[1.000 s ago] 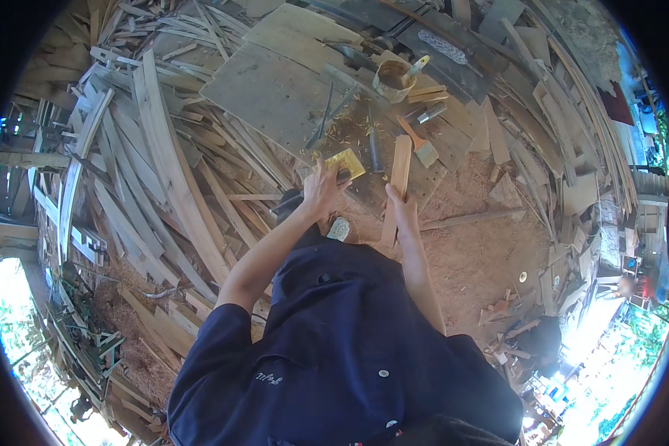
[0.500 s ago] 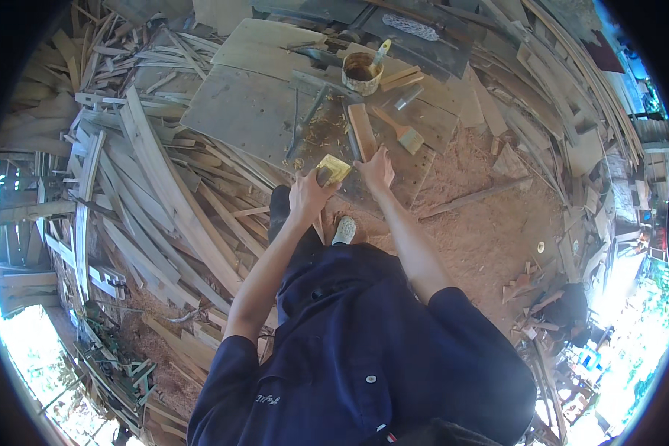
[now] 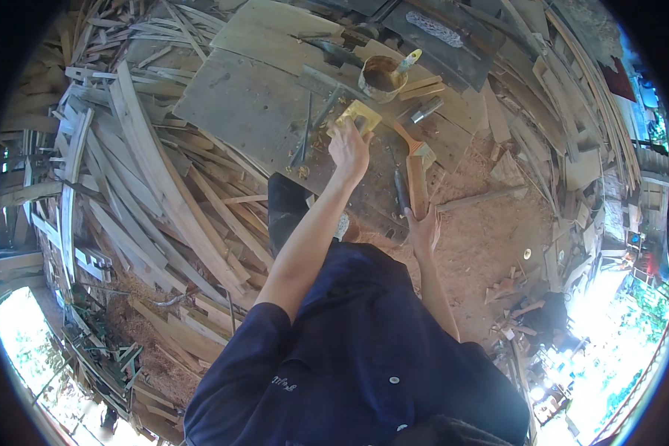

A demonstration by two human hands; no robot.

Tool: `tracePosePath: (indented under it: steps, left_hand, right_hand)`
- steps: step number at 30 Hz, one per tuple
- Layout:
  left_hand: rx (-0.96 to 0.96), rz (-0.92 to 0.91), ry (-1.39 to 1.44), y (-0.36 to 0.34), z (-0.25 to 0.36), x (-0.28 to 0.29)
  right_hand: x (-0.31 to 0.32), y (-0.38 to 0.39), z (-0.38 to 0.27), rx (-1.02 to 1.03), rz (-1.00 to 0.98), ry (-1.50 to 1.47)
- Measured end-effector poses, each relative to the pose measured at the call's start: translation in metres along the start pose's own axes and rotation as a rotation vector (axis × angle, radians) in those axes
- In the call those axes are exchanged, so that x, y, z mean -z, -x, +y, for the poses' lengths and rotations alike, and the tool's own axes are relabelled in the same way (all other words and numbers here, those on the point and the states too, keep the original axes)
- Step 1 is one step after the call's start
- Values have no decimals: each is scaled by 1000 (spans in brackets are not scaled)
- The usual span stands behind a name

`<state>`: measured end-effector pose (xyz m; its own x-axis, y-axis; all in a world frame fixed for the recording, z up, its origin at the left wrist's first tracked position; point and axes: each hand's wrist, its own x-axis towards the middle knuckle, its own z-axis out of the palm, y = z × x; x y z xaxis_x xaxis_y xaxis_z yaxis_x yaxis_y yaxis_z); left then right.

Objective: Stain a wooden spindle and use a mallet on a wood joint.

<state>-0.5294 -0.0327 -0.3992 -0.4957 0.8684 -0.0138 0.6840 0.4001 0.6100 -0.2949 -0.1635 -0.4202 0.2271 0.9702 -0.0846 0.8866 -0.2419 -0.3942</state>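
Observation:
My left hand (image 3: 349, 154) is out over the work board with its fingers closed on a flat, square yellow piece (image 3: 369, 112) that has a dark patch in its middle. I cannot tell exactly what kind of thing it is. Nearer to me and to the right, my right hand (image 3: 424, 232) grips the near end of a narrow wooden block (image 3: 418, 189). The block points away from me, its far end by the bristles of a flat paintbrush (image 3: 415, 143). A dark, slender tool (image 3: 401, 187) lies just left of the block.
A tub of brown paste (image 3: 383, 78) with a yellow-handled brush (image 3: 409, 61) in it stands farther back. Beside it are small wood strips (image 3: 421, 87) and a shiny cylinder (image 3: 427, 110). Long planks (image 3: 163, 160) heap up on the left. Sawdust covers the ground (image 3: 472, 238) at right.
My left hand has moved forward and right over the board with the yellow piece. My right hand has drawn the wooden block back toward me and to the right.

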Motion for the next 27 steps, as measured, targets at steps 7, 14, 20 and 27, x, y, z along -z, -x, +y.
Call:
tracePosePath:
  steps: [7,14,20,27]
  left_hand:
    - [-190,-257,113,1,24,-6]
    - [-824,-379,356,0,70,34]
    - [-947,-379,437,-19,56,28]
    - [-989,-332,300,-30,14,2]
  right_hand:
    - [38,-31,-39,2,-221,-158]
    - [0,-86,-72,454,-200,-80]
    - [-33,-101,-74,478,-121,-198]
    - [-16,-103,-101,247,-356,25]
